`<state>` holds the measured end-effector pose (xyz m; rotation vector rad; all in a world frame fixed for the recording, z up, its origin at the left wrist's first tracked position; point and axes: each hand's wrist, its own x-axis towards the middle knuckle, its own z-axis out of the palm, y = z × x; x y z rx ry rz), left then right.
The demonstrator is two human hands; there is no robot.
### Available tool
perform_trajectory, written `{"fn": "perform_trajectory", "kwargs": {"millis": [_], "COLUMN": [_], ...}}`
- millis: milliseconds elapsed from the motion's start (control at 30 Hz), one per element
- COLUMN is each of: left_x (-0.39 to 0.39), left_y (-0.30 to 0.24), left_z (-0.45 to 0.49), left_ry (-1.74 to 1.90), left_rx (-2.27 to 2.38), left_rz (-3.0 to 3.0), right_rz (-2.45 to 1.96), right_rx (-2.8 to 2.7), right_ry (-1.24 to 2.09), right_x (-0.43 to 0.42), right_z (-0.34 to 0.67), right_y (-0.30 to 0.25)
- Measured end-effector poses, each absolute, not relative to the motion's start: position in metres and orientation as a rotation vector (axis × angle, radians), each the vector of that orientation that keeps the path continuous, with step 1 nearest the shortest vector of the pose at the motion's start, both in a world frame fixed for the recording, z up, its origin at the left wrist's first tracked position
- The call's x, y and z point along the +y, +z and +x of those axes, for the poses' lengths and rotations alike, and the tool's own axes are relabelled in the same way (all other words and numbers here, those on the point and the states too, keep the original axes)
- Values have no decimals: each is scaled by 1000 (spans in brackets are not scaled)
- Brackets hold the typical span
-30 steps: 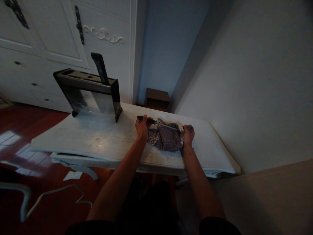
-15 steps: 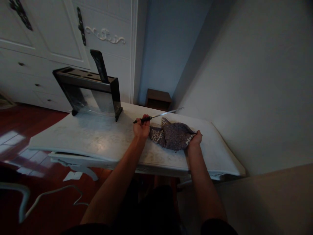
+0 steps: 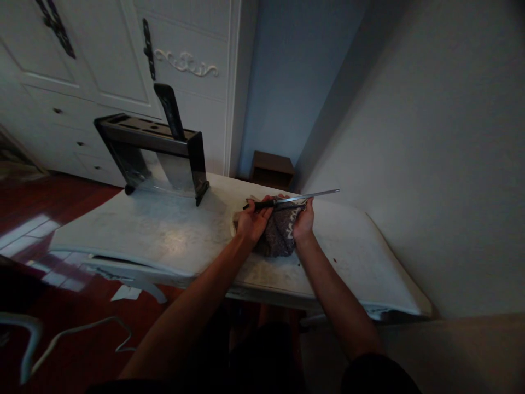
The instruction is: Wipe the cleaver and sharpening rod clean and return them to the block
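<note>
My left hand [image 3: 253, 221] is closed around the black handle of a sharpening steel [image 3: 307, 196]. Its thin metal rod points right and slightly away over the table. A grey-brown cloth [image 3: 276, 235] with a white pattern is bunched beneath the steel, between both hands. My right hand [image 3: 304, 220] grips the right edge of the cloth, close under the rod; whether it touches the metal I cannot tell. Part of the cloth is hidden behind my left hand.
On the white table [image 3: 172, 235], a knife block [image 3: 153, 142] with clear sides stands at the left, one black-handled knife [image 3: 170, 112] in it. Dark crumbs lie near my right forearm. Behind the table are a brown box-like stand [image 3: 273, 164] and a white cabinet [image 3: 192, 33].
My right hand has moved left toward my left hand, folding the cloth together under the steel. My left hand and the steel have shifted a little to the right.
</note>
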<state>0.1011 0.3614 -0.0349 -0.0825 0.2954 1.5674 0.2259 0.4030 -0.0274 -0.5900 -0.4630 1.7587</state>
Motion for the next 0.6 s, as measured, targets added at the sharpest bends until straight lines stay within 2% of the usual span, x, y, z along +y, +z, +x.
{"fn": "perform_trajectory", "kwargs": {"millis": [267, 467, 600], "left_x": [363, 354, 345], "left_y": [-43, -52, -48], "left_z": [112, 122, 124], "left_ry": [1664, 1675, 1625], "left_rx": [522, 1157, 1464], "left_rz": [300, 963, 1447], "right_rz": [-425, -459, -471], "right_rx": [-404, -488, -429], "right_ry": [1711, 1553, 1572], "right_x": [403, 413, 419], "right_z": [238, 251, 256], "right_y": [-26, -33, -38]}}
